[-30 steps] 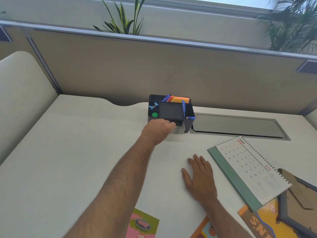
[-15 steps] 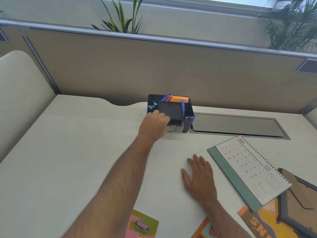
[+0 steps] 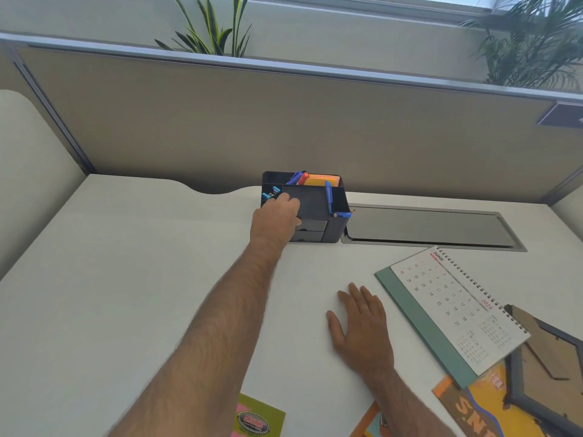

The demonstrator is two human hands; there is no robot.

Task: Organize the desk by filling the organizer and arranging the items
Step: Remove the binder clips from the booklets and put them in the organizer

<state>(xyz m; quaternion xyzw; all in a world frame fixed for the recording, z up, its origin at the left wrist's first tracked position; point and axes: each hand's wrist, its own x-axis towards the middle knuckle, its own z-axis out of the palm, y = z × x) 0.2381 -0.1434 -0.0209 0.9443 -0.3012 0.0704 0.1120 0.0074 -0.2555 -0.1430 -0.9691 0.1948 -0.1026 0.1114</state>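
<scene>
A black desk organizer (image 3: 318, 209) stands at the far edge of the white desk (image 3: 126, 279), up against the beige partition (image 3: 284, 121) and touching the left end of a grey cable hatch (image 3: 432, 227) set into the desktop. Blue pens (image 3: 328, 197) and a red one (image 3: 303, 178) poke out of its compartments, an orange pad (image 3: 321, 180) stands in the back section, and small blue clips (image 3: 272, 192) lie in the left one. Two small drawers (image 3: 310, 230) face the person at its front.

The left hand (image 3: 276, 220) reaches out over the organizer's front left corner, fingers bent over the rim and thumb against the upper drawer; from here I cannot tell whether they truly grip it or hold anything small. The right hand (image 3: 359, 326) lies flat on the desk, palm down, fingers straight and slightly spread, holding nothing.

Just beside that hand, to its right, a spiral desk calendar (image 3: 454, 307) lies flat. Beyond it a picture frame (image 3: 555, 367) lies face down, overlapping a yellow and orange booklet (image 3: 479, 408). A green and pink card (image 3: 260, 419) sits at the near edge, between the two forearms. Potted plants (image 3: 214, 29) rise behind the partition.
</scene>
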